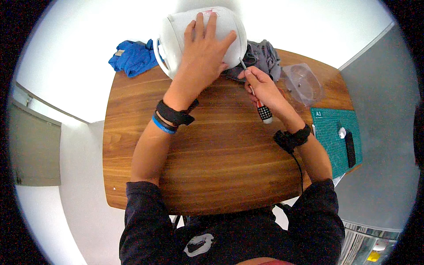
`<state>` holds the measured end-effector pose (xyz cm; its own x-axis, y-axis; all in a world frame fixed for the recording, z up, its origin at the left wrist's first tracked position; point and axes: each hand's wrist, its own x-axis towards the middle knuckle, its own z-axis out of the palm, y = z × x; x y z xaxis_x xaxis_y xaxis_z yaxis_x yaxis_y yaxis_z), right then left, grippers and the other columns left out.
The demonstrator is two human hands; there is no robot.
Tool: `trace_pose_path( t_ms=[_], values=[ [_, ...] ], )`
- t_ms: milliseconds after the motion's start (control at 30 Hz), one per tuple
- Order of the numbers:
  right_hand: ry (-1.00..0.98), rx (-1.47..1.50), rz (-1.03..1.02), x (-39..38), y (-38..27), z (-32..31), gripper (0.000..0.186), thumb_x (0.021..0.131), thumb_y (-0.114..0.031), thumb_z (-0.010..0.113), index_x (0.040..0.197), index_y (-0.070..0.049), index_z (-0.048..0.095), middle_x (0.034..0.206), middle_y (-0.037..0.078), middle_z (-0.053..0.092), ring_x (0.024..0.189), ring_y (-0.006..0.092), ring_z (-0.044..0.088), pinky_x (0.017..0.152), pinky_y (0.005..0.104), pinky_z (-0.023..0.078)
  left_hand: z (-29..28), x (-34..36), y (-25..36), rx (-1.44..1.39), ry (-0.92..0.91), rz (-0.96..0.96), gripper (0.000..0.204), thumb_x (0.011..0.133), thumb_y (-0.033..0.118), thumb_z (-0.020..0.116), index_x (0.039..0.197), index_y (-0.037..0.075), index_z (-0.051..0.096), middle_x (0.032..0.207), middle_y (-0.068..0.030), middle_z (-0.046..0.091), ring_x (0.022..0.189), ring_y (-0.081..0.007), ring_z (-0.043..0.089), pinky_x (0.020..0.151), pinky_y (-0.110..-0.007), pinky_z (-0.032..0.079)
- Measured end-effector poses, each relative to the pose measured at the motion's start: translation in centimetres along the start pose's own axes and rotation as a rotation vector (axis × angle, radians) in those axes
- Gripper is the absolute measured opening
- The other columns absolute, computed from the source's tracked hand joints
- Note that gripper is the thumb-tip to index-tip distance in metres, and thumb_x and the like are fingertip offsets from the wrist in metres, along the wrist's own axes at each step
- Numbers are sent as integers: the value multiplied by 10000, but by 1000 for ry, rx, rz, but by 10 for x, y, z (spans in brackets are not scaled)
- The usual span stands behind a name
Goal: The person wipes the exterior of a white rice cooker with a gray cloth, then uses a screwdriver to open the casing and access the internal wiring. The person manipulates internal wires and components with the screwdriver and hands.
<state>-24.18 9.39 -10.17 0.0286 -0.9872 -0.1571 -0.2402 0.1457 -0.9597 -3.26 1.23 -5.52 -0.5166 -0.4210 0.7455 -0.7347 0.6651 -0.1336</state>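
At the top of the head view lies a white rounded appliance (174, 31) with a handle on its left side, beside a grey crumpled cloth (267, 55). My left hand (201, 62) rests on the appliance with its fingers spread and slightly bent. Just right of it, my right hand (260, 86) is closed on a screwdriver (264, 112) with a patterned black, white and red handle. The screwdriver's metal shaft points up to the appliance's right lower edge; whether its tip is in a screw I cannot tell.
A blue cloth (134, 57) lies at the back left. At the right are a clear plastic tray (304, 79) holding small bits and a green cutting mat (329, 145) with a black object (350, 150) and a small white one on it. All stand on the wooden table (221, 172).
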Motion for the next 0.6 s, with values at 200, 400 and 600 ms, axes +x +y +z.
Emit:
trace_pose_path(
  t_ms=[200,400,600],
  values=[
    [8,47,8,-2,-3,4,304,1192,-374,449,1190,-121,617,728,-45,449,525,60,406,455,248,357,-8,0,-10,-28,-26,36,968,649,322,1001,1516,258,578,1622,-215,477,1515,-452,412,1214,-557,353],
    [-40,152,36,-2,-1,4,298,1195,-360,443,1188,-114,611,721,-43,440,531,63,390,462,250,369,-9,1,-13,-46,-3,17,1079,634,323,1007,1576,130,516,1605,-150,505,1480,-399,458,1193,-534,384],
    [-17,171,21,-9,-4,9,307,1194,-336,431,1154,-89,608,710,-40,432,527,69,386,466,264,384,-10,1,-13,-40,-84,-24,1206,631,393,1003,1665,208,410,1690,-131,422,1554,-414,386,1239,-565,354]
  ],
)
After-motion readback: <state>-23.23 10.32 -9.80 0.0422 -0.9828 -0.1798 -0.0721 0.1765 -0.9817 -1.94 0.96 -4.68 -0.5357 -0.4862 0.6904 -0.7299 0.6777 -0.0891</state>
